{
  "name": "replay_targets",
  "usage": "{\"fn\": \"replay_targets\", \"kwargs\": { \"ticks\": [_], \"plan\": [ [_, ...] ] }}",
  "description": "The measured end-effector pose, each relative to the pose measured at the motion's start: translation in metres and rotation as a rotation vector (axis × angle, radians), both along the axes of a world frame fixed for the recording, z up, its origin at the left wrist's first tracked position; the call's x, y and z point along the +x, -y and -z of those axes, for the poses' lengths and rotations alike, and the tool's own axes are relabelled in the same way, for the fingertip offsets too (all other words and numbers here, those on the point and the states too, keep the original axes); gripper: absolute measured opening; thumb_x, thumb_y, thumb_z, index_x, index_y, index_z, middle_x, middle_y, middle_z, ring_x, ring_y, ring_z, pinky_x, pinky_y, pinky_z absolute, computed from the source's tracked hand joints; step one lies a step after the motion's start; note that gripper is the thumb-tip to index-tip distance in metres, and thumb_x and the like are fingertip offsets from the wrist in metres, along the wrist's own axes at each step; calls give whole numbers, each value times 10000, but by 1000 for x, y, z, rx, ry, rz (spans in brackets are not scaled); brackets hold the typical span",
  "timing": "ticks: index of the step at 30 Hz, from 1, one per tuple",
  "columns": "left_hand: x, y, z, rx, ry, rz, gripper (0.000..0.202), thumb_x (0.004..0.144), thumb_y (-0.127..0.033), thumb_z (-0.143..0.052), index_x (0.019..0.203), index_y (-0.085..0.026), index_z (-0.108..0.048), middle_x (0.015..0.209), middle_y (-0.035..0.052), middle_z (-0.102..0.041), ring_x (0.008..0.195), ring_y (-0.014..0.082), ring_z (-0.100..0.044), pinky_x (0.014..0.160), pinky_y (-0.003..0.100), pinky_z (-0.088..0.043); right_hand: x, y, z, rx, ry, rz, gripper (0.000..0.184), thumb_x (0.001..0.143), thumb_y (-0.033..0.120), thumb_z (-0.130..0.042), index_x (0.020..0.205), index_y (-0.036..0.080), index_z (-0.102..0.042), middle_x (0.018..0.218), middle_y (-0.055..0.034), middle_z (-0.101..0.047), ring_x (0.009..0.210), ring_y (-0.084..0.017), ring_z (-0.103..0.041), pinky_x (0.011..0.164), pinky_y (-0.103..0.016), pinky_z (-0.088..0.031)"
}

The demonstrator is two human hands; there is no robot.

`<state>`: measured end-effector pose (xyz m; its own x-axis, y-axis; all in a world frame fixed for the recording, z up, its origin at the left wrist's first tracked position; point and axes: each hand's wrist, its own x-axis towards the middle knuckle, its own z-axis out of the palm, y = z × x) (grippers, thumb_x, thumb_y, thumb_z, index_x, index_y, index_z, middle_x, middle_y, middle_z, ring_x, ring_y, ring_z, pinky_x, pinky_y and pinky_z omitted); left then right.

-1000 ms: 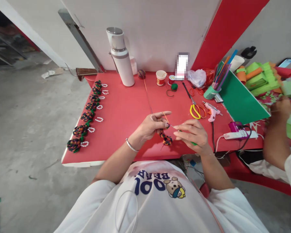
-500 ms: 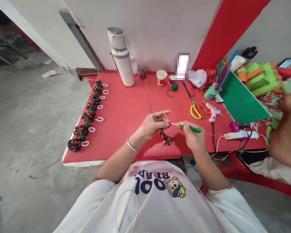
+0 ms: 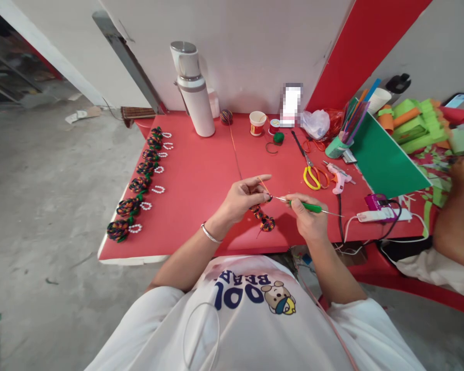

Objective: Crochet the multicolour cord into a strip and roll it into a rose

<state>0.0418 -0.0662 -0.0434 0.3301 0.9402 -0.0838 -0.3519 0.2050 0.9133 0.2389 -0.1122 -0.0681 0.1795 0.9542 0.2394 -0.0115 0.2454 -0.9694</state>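
Observation:
My left hand pinches the upper end of a dark, multicoloured crochet piece, whose curled lower part hangs over the red table. Orange yarn runs from a yarn ball at the wall to my left hand and shows again by its raised index finger. In my right hand is a crochet hook with a green handle, gripped like a pen. Its metal tip meets the crochet piece at my left fingertips; the exact stitch is too small to make out.
Crocheted flowers with bead loops line the table's left edge. A white flask, a paper cup and a phone stand along the wall. Scissors, a pink glue gun and a power strip lie right. A co-worker's arm is far right.
Both my hands stay almost in place, with only a slight shift of the fingers and hook. The co-worker's hand at the far right has moved a little lower.

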Motion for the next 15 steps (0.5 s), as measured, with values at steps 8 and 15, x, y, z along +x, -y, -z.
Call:
{"fn": "replay_targets", "kwargs": {
  "ticks": [8,15],
  "plan": [
    [8,4,2,-3,19,32,670,636,-239,-917,1264,-128,-712,733,3,-689,658,121,-653,599,233,-483,-15,-5,15,225,89,-7,118,906,389,-737,978,330,-811,949,-9,-815,902,-201,-754,839,-385,-618],
    [17,7,12,127,-66,-129,717,651,-194,-869,1337,-134,-669,746,6,-723,665,107,-643,649,230,-490,-25,-6,11,456,396,114,149,927,265,-711,1042,312,-793,982,-31,-798,911,-200,-727,830,-403,-607]
  ]
}}
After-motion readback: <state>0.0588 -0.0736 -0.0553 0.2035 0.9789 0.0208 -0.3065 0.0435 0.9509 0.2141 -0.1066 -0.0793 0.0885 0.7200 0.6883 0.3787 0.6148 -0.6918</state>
